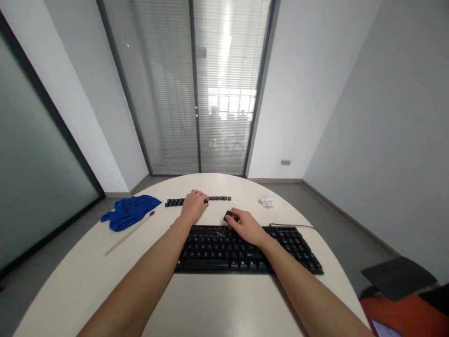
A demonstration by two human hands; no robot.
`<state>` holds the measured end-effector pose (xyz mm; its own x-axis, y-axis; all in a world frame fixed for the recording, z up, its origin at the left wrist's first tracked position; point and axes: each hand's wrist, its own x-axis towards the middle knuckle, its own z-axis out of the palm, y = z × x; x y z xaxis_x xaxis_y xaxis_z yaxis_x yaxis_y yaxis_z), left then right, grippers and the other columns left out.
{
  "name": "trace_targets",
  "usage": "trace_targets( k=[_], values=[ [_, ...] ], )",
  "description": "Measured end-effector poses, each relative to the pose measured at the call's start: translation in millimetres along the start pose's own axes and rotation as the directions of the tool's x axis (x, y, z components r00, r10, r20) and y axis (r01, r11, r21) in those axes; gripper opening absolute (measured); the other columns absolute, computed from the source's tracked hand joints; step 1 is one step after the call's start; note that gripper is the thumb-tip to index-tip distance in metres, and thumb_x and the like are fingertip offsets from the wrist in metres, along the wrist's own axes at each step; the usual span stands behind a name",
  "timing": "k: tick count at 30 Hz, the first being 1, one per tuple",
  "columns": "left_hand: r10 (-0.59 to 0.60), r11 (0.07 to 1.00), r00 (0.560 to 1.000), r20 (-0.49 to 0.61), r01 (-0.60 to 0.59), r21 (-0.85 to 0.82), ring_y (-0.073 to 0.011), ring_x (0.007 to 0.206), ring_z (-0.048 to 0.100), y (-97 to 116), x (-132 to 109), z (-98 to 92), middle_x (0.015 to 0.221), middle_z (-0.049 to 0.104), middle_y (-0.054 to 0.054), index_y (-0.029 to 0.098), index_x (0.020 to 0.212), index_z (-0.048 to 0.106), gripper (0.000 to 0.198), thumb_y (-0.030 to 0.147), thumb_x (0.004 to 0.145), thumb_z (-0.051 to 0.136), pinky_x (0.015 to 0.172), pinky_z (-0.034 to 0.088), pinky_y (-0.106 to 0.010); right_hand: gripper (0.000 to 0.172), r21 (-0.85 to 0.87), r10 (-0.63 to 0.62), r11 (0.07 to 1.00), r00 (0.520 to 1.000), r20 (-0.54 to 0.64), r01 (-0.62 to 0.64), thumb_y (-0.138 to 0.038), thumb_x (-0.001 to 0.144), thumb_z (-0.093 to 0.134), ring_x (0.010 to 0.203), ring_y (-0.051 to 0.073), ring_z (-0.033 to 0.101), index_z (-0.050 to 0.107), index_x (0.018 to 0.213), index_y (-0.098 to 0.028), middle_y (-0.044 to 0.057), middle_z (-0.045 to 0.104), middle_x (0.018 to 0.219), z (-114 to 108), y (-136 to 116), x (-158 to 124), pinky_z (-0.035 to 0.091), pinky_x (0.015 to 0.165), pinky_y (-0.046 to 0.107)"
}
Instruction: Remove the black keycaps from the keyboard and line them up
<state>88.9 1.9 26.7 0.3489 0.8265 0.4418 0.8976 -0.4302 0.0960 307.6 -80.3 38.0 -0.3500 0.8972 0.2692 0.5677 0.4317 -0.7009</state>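
Observation:
A black keyboard [210, 264] lies on the round table, its cable running off at the back right. My right hand [247, 227] is closed on the black grip of a wire keycap puller [228, 216], whose thin wire loops extend from both ends. The lower loop hangs over the keyboard's top rows. Beyond the keyboard, my left hand [194, 206] has its fingers closed on a small black keycap [206, 201]. It is beside a row of loose keycaps [220, 198]; more keycaps [174, 202] lie left of the hand, and the hand covers part of the row.
On the left are a crumpled blue cloth [131, 213] and a long thin brush [129, 233] with a dark tip. White crumpled tissue [268, 201] lies at the back right. A red and black chair [403, 311] stands right of the pale table [210, 304], a phone on its seat.

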Motion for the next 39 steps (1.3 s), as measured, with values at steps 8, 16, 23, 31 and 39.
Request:
trace_targets(
  k=[8,16,23,31,39],
  values=[
    [-0.032,0.999,0.999,-0.015,0.032,-0.007,-0.028,0.11,0.048,-4,0,4.9,0.107,0.064,-0.008,0.022,0.096,0.069,0.014,0.025,0.082,0.066,0.092,0.042,-0.041,0.027,-0.002,-0.003,1.0,1.0,-0.001,0.003,-0.034,0.093,0.048,0.06,0.016,0.059,0.057,0.073,-0.018,0.001,0.066,0.064,-1,-1,0,0.041,0.061,0.027],
    [-0.039,0.999,0.999,0.0,0.039,0.0,-0.0283,0.11,0.049,-4,0,4.8,0.107,0.065,-0.009,0.022,0.097,0.07,0.015,0.023,0.084,0.063,0.092,0.042,-0.041,0.026,0.016,-0.001,1.0,1.0,0.004,0.001,-0.034,0.093,0.047,0.06,0.017,0.06,0.057,0.075,-0.018,0.002,0.067,0.065,-1,-1,0,0.042,0.061,0.027],
    [-0.045,0.999,0.999,0.016,0.044,0.011,-0.0286,0.11,0.05,-4,-1,5.6,0.106,0.068,-0.008,0.022,0.096,0.069,0.014,0.022,0.084,0.062,0.091,0.042,-0.041,0.025,0.018,-0.003,1.0,1.0,0.001,0.003,-0.034,0.093,0.048,0.061,0.016,0.06,0.057,0.076,-0.018,0.002,0.066,0.065,-1,-1,0,0.041,0.061,0.026],
    [-0.051,0.999,0.999,-0.007,0.051,-0.011,-0.0282,0.108,0.051,-3,-2,4.8,0.107,0.066,-0.009,0.021,0.1,0.064,0.019,0.019,0.082,0.063,0.09,0.042,-0.04,0.025,0.037,-0.004,0.999,1.0,0.009,0.003,-0.035,0.093,0.048,0.062,0.016,0.06,0.057,0.077,-0.018,0.002,0.067,0.066,-2,-1,-1,0.043,0.063,0.027],
    [-0.012,0.993,0.998,-0.062,0.005,-0.115,-0.0251,0.102,0.054,4,-5,-8.5,0.102,0.066,-0.007,0.02,0.097,0.063,0.013,0.025,0.088,0.056,0.09,0.042,-0.038,0.024,0.094,-0.001,0.996,1.0,0.006,0.001,-0.036,0.095,0.044,0.061,0.015,0.06,0.057,0.084,-0.018,0.001,0.067,0.068,-8,-2,-2,0.044,0.062,0.026]
  ],
)
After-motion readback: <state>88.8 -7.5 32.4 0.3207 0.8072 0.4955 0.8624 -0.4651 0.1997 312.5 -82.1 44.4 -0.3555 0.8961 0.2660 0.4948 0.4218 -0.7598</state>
